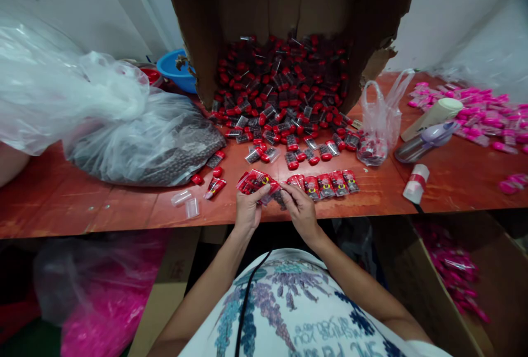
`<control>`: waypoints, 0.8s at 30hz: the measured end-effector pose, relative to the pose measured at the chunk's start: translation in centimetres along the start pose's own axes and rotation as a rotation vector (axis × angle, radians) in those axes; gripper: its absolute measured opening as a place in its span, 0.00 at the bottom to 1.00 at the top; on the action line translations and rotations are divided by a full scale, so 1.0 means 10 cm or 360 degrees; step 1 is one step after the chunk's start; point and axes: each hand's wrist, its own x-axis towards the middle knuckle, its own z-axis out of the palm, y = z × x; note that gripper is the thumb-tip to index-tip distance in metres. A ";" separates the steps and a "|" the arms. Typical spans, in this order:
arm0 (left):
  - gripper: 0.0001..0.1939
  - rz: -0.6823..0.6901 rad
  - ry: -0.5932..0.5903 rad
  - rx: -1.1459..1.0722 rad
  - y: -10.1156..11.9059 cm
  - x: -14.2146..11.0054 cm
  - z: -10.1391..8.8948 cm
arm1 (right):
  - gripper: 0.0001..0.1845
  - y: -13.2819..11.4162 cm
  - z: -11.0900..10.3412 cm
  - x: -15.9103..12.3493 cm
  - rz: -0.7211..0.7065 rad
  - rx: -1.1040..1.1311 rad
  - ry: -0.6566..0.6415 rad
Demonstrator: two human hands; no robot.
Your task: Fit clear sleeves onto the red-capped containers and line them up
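My left hand (248, 208) is closed around a small bunch of red printed packets (253, 182), its thumb lying on top of them. Close beside it, my right hand (303, 215) pinches the right end of the same bunch, where a dark packet end shows between the two hands. A row of similar red and black packets (325, 185) lies overlapping on the table just past my right fingers. Left of the bunch rests a single packet (215, 187), near two see-through empty cases (192, 208) and loose red caps (197, 179).
A torn cardboard box (377, 27) on its side spills red-capped, dark-filled cases (284, 98) onto the red table (136, 211). To the left sits a plastic bag of black beads (152, 148). A small plastic bag (377, 126), bottles (424, 142) and pink pieces (478, 109) stand right.
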 end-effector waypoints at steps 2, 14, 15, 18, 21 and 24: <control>0.16 0.0002 0.0010 -0.0020 0.00 0.00 0.00 | 0.15 -0.01 -0.02 -0.01 -0.0032 -0.0001 -0.0023; 0.16 -0.0109 0.0007 -0.0044 0.01 -0.01 -0.01 | 0.15 -0.04 -0.21 0.09 -0.0180 -0.0138 -0.0189; 0.17 -0.0109 0.0016 -0.0056 0.00 -0.01 -0.01 | 0.15 -0.03 -0.22 0.09 -0.0196 -0.0148 -0.0191; 0.16 -0.0110 0.0034 -0.0085 -0.01 -0.01 -0.01 | 0.15 -0.03 -0.23 0.09 -0.0225 -0.0157 -0.0190; 0.16 -0.0126 0.0034 -0.0097 -0.01 -0.02 0.01 | 0.15 -0.03 -0.24 0.09 -0.0225 -0.0146 -0.0201; 0.16 -0.0141 0.0024 -0.0092 -0.01 -0.06 0.04 | 0.15 -0.03 -0.22 0.08 -0.0167 -0.0111 -0.0170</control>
